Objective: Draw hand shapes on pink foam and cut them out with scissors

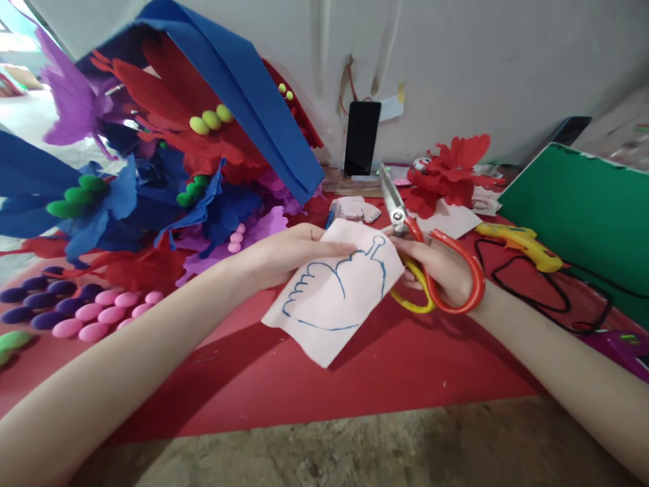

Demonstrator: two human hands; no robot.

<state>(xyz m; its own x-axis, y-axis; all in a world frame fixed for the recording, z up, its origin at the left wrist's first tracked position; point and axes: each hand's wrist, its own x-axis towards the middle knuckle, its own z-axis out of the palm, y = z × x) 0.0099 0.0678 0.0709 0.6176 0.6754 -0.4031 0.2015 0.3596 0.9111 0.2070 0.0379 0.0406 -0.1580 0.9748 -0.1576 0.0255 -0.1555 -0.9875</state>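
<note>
A pale pink sheet with a blue wing-like outline drawn on it is held up over the red tabletop. My left hand pinches its upper left edge, thumb on top and fingers behind. Around the scissors, which have one red and one yellow handle, my right hand is closed, next to the sheet's right edge. Their blades point up and away, and they look closed together. Whether the right fingertips also touch the sheet, I cannot tell. Behind the sheet lies a pale cut-out with blue lines.
Red and blue butterfly shapes crowd the left. Pink and dark purple oval pieces lie in rows nearby. A phone leans on the back wall. Right stand a yellow glue gun with black cord and a green board.
</note>
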